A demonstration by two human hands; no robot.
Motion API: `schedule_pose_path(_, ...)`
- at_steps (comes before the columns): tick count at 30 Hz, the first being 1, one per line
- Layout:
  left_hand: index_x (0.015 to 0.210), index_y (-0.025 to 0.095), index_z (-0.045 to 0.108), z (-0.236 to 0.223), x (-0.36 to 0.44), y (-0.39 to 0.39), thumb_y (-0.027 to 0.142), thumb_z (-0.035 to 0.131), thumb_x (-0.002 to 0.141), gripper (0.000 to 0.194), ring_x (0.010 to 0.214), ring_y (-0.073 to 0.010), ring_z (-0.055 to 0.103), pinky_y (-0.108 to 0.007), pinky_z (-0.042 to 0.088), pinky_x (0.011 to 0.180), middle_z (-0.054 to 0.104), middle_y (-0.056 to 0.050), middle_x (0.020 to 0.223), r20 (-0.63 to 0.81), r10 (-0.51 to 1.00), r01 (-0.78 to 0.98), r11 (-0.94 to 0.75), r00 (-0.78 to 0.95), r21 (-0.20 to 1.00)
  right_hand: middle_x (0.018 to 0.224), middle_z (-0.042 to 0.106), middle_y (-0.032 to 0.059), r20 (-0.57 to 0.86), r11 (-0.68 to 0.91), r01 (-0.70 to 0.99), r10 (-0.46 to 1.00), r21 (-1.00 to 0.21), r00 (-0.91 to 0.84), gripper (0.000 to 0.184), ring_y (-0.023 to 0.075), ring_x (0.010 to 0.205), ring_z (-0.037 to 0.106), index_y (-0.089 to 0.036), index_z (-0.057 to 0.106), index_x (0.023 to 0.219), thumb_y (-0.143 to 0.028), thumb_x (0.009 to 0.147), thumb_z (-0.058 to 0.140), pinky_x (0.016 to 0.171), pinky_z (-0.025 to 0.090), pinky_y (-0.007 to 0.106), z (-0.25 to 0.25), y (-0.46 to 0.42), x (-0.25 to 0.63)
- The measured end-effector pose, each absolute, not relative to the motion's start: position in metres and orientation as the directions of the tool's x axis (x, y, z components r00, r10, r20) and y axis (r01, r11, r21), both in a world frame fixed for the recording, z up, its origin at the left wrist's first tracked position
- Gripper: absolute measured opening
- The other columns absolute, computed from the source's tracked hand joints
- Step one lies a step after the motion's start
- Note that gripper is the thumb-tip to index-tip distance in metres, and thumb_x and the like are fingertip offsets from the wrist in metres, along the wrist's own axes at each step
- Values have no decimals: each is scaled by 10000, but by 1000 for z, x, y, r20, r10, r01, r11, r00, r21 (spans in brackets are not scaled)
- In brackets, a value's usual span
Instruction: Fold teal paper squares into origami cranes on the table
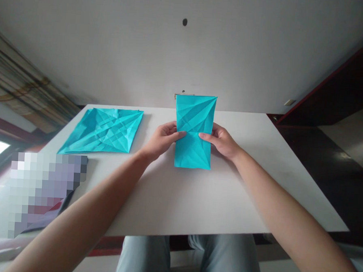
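Between my two hands a folded turquoise sheet of paper (195,112) is held upright above the white table, creased with diagonal lines and a horizontal fold across its middle. My left hand (166,138) pinches its left edge, thumb on the front and fingers behind. On the opposite edge my right hand (223,142) grips it the same way. The fingers behind the sheet are partly hidden. To the left lie more turquoise creased sheets (108,130), stacked flat on the table and apart from both hands.
The white table (196,205) ends at a grey wall (128,48) behind it. A blurred-out, pixelated object (47,190) sits by the table's left edge. A patterned curtain (26,75) hangs at the left, and a dark door-like panel (333,75) stands at the right.
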State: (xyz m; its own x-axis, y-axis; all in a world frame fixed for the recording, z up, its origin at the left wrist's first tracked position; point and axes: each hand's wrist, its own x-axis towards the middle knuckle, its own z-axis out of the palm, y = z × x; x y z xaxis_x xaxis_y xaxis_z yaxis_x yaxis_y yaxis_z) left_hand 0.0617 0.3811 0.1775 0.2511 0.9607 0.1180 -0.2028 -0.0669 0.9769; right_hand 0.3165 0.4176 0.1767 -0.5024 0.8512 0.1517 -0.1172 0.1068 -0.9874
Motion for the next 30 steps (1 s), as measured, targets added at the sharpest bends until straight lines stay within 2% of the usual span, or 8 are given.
schedule_pose_path(7, 1052, 193, 784, 176, 63, 383, 740, 1077, 727, 700, 961, -223, 833, -335, 685, 872, 896, -98, 1097, 76, 992, -133, -63, 97, 989, 1293, 901, 65, 115, 80, -91, 860, -993, -497, 572, 325, 1272, 817, -298, 822, 1261, -651, 856, 1020, 1149, 677, 530, 176, 417, 312)
schedule_pose_path(10, 1107, 214, 751, 178, 62, 384, 693, 1057, 742, 675, 900, -199, 809, -313, 662, 812, 878, -67, 1046, 82, 990, -130, -67, 115, 989, 1225, 892, 41, 149, 100, -128, 872, -987, -466, 620, 302, 1191, 813, -319, 785, 1275, -674, 827, 1025, 1104, 674, 495, 177, 420, 312)
schedule_pose_path(13, 1102, 230, 741, 181, 61, 384, 580, 1004, 785, 541, 837, -170, 762, -295, 637, 780, 838, -30, 972, 131, 983, -126, -115, 128, 985, 1003, 823, -5, 184, 140, -132, 886, -981, -425, 555, 224, 895, 732, -319, 785, 1170, -670, 810, 1019, 881, 640, 392, 178, 421, 315)
schedule_pose_path(15, 1004, 223, 743, 183, 61, 383, 509, 946, 813, 399, 793, -148, 703, -285, 616, 768, 781, -14, 903, 187, 976, -89, -177, 113, 980, 883, 735, -17, 195, 173, -90, 893, -981, -405, 440, 175, 731, 585, -297, 792, 1069, -639, 853, 966, 707, 517, 329, 179, 421, 319)
schedule_pose_path(18, 904, 210, 762, 185, 61, 382, 468, 847, 859, 276, 807, -146, 669, -286, 609, 795, 742, -23, 901, 212, 973, -28, -210, 91, 977, 822, 656, -10, 195, 197, -33, 906, -980, -376, 258, 164, 686, 474, -273, 792, 961, -520, 903, 840, 652, 406, 316, 179, 422, 325)
schedule_pose_path(24, 979, 192, 790, 183, 63, 380, 593, 891, 900, 421, 865, -165, 678, -283, 564, 788, 804, -78, 1028, 226, 972, 56, -230, 64, 972, 1082, 826, 73, 237, 283, 33, 853, -958, -464, 277, 261, 1060, 726, -264, 828, 888, -437, 1000, 644, 923, 592, 393, 185, 426, 333)
schedule_pose_path(28, 1193, 204, 778, 183, 69, 373, 507, 961, 879, 473, 702, -125, 564, -269, 450, 660, 755, -27, 916, 266, 955, 121, -282, 132, 952, 1088, 861, 52, 262, 329, 105, 876, -938, -404, 405, 268, 1054, 783, -281, 829, 1176, -576, 916, 926, 926, 588, 393, 193, 419, 329)
schedule_pose_path(30, 1270, 207, 765, 184, 74, 368, 487, 959, 898, 504, 698, -128, 558, -271, 441, 658, 721, -9, 876, 267, 950, 128, -289, 160, 949, 989, 854, 50, 211, 307, 169, 879, -937, -429, 494, 262, 961, 775, -270, 848, 1160, -632, 861, 1000, 866, 576, 387, 196, 413, 325)
